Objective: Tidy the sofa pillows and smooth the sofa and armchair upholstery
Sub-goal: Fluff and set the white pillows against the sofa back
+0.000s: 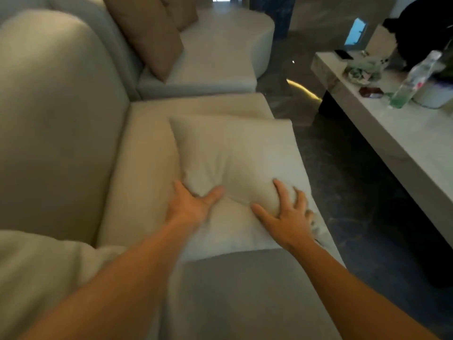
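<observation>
Square cream fabric pillow [240, 153] lies flat on beige sofa seat [142, 168] | left hand [188, 207], right hand [286, 214] clasp pillow's near corners, equally close.

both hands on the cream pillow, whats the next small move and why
Probably lift the cream pillow and stand it against the backrest: it lies flat on the seat, the left hand and right hand grip its near edge, and the brown pillows already lean there.

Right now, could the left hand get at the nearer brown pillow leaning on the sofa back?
Probably not without a step forward. The left hand holds the cream pillow, and the brown pillow sits on the next seat along. Only bare sofa seat lies between them, so nothing blocks it.
</observation>
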{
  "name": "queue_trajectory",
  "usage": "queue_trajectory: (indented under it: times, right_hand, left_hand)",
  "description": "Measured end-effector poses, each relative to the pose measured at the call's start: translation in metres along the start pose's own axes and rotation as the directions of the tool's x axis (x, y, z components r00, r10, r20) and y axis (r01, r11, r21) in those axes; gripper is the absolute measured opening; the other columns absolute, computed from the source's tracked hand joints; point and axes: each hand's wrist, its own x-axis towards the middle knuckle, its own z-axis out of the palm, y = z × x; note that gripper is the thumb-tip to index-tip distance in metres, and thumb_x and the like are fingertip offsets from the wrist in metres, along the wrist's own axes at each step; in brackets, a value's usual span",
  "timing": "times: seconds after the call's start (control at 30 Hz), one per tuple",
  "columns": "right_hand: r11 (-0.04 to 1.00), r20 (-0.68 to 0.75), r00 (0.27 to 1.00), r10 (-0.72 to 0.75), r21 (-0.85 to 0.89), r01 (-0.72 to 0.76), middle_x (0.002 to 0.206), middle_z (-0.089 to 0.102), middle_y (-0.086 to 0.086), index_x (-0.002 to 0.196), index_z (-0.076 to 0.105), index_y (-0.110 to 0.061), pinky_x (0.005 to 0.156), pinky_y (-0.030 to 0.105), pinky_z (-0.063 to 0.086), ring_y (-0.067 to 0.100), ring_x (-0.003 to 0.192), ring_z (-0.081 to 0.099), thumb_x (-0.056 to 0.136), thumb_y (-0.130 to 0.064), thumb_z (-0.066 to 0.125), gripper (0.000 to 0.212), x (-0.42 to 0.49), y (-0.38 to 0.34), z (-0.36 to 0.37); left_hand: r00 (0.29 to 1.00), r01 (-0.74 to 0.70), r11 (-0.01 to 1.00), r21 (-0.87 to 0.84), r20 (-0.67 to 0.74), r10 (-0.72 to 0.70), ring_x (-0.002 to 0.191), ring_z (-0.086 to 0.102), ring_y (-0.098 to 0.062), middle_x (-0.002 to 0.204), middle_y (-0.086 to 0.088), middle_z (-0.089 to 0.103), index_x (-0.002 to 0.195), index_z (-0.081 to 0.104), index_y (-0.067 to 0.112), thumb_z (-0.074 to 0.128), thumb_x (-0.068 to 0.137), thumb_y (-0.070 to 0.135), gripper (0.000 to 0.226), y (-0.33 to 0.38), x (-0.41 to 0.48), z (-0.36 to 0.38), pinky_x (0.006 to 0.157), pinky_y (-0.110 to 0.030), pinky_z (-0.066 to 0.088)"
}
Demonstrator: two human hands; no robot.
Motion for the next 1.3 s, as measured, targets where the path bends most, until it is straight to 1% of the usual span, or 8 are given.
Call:
queue_trajectory:
  times: [0.27, 0.47, 0.6, 0.73, 0.8, 0.93, 1.1, 1.3]
  right_hand:
    - [0.828, 0.124, 0.973, 0.194, 0.511, -0.231, 0.148, 0.045, 0.017, 0.141, 0.041, -0.036, 0.111, 0.053, 0.035, 0.041, 0.131, 0.044, 0.087, -0.063, 0.051, 0.061, -0.006, -0.124, -0.013]
    - [0.795, 0.267, 0.964, 0.013, 0.582, -0.172, 0.153, 0.043, 0.01, 0.144, 0.046, -0.022, 0.116, 0.043, 0.03, 0.032, 0.137, 0.041, 0.097, -0.052, 0.041, 0.056, -0.018, -0.28, 0.029]
    - [0.767, 0.594, 0.805, -0.01, 0.521, -0.375, 0.151, 0.039, 0.005, 0.142, 0.045, -0.028, 0.099, 0.049, 0.046, 0.033, 0.124, 0.046, 0.088, -0.063, 0.051, 0.064, -0.065, -0.323, 0.078]
    - [0.794, 0.556, 0.815, -0.162, 0.564, -0.227, 0.166, 0.006, -0.003, 0.152, 0.02, -0.04, 0.115, 0.053, 0.031, 0.027, 0.148, 0.018, 0.093, -0.047, 0.054, 0.068, -0.082, -0.311, 0.096]
    - [0.802, 0.529, 0.834, -0.157, 0.561, -0.204, 0.163, 0.022, -0.001, 0.15, 0.03, -0.036, 0.113, 0.047, 0.038, 0.022, 0.144, 0.029, 0.094, -0.037, 0.058, 0.063, -0.084, -0.295, 0.09]
    - [0.843, 0.55, 0.828, -0.107, 0.492, -0.217, 0.139, 0.054, 0.005, 0.143, 0.047, -0.031, 0.069, 0.027, 0.05, 0.016, 0.106, 0.058, 0.092, -0.027, 0.061, 0.053, -0.102, -0.258, 0.06]
    - [0.946, 0.563, 0.824, -0.063, 0.297, -0.131, 0.113, 0.07, 0.009, 0.108, 0.07, -0.03, 0.077, 0.036, 0.053, 0.028, 0.101, 0.066, 0.089, -0.031, 0.062, 0.02, -0.129, -0.206, 0.011]
    - [0.999, 0.691, 0.722, -0.015, -0.027, 0.046, 0.081, 0.059, 0.007, 0.096, 0.071, 0.0, 0.06, 0.025, 0.035, 0.018, 0.075, 0.051, 0.092, -0.023, 0.057, 0.027, -0.219, -0.103, -0.047]
  left_hand:
    - [0.894, -0.404, 0.824, 0.398, -0.02, 0.448, 0.113, 0.057, -0.038, 0.127, -0.013, 0.06, 0.146, 0.021, 0.027, 0.07, 0.074, 0.055, 0.092, 0.137, -0.012, -0.143, 0.088, -0.042, 0.047]
    - [0.925, -0.199, 0.835, 0.513, -0.182, 0.332, 0.125, 0.047, -0.039, 0.138, -0.018, 0.042, 0.144, 0.027, 0.02, 0.064, 0.082, 0.046, 0.076, 0.132, 0.021, -0.271, 0.096, -0.042, 0.044]
    - [0.963, -0.167, 0.723, 0.671, -0.048, 0.267, 0.136, 0.029, -0.04, 0.15, -0.018, 0.028, 0.151, 0.015, 0.036, 0.06, 0.086, 0.052, 0.081, 0.046, 0.033, -0.296, 0.109, -0.048, 0.032]
    - [0.932, -0.267, 0.645, 0.716, 0.023, 0.361, 0.134, 0.034, -0.037, 0.151, -0.016, 0.035, 0.153, 0.014, 0.035, 0.048, 0.092, 0.057, 0.074, 0.001, 0.049, -0.297, 0.111, -0.046, 0.03]
    - [0.925, -0.291, 0.663, 0.69, 0.025, 0.38, 0.133, 0.036, -0.038, 0.151, -0.016, 0.036, 0.153, 0.016, 0.035, 0.048, 0.092, 0.057, 0.073, 0.002, 0.05, -0.298, 0.111, -0.045, 0.03]
    - [0.934, -0.236, 0.639, 0.732, -0.011, 0.357, 0.137, 0.029, -0.038, 0.159, -0.012, 0.022, 0.152, 0.012, 0.04, 0.043, 0.094, 0.057, 0.068, -0.003, 0.025, -0.287, 0.111, -0.049, 0.031]
    - [0.969, -0.159, 0.643, 0.749, -0.005, 0.246, 0.139, 0.03, -0.039, 0.163, -0.01, 0.01, 0.15, 0.016, 0.046, 0.054, 0.092, 0.047, 0.069, -0.006, -0.032, -0.293, 0.113, -0.051, 0.032]
    - [0.955, -0.148, 0.72, 0.678, -0.091, 0.282, 0.126, 0.049, -0.036, 0.143, -0.016, 0.048, 0.132, 0.054, 0.019, 0.045, 0.098, 0.04, 0.041, -0.034, -0.147, -0.327, 0.104, -0.045, 0.041]
